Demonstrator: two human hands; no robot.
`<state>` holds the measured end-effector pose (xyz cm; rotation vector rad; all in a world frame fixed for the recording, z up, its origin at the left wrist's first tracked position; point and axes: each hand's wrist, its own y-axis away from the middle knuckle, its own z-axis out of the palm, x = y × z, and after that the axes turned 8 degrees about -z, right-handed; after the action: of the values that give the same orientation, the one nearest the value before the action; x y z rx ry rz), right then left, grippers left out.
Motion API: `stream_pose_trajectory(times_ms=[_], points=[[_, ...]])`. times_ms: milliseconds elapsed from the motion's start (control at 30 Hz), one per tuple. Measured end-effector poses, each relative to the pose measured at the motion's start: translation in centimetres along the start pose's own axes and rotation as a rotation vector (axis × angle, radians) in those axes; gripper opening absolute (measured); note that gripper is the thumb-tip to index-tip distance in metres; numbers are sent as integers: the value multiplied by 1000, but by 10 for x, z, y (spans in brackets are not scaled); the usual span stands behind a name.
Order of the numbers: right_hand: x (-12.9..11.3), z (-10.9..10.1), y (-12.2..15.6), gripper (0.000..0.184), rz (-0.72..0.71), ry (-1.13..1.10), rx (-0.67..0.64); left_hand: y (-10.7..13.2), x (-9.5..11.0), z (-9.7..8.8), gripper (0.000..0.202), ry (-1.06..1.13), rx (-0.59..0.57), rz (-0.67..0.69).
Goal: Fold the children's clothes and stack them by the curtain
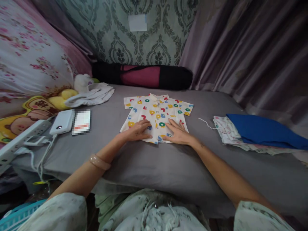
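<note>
A small short-sleeved shirt (157, 112), white with red, yellow, green and blue shapes, lies spread on the grey bed sheet (154, 163), its collar away from me. My left hand (140, 131) rests on its lower left part, fingers stretched out over the cloth. On the lower right part lies my right hand (177, 132), its fingers spread flat. Between the two hands runs the shirt's front opening, and the hem parts slightly at the bottom. Neither hand grips the fabric.
To the right are folded clothes with a blue piece (267, 130) on top. On the left lie a power bank (62, 122), a power strip (24, 146), cables, a pale cloth (93, 94) and plush toys. A black and maroon roll bag (141, 76) lies along the wall.
</note>
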<state>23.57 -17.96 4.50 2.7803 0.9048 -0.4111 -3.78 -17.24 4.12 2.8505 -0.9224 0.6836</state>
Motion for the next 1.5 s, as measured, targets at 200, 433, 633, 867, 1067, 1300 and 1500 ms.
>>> stream_pose_trajectory(times_ms=[200, 433, 633, 867, 1067, 1300, 1500], points=[[-38, 5, 25, 77, -193, -73, -98, 19, 20, 11, 73, -4, -72, -21], [-59, -6, 43, 65, -343, -219, -156, 23, 34, -2, 69, 152, -202, 29], [-18, -11, 4, 51, -80, -100, 249, -17, 32, 1, 58, 93, 56, -140], [30, 11, -20, 65, 259, 166, 205, -37, 34, 28, 77, -191, -157, -180], [32, 21, -19, 66, 272, 168, 210, -35, 33, 32, 79, -253, -194, -194], [33, 7, -10, 65, 269, 96, 154, -52, 36, 13, 68, -312, -217, -142], [28, 7, 12, 67, 275, 141, 224, -95, 35, 8, 45, -318, -83, -74]])
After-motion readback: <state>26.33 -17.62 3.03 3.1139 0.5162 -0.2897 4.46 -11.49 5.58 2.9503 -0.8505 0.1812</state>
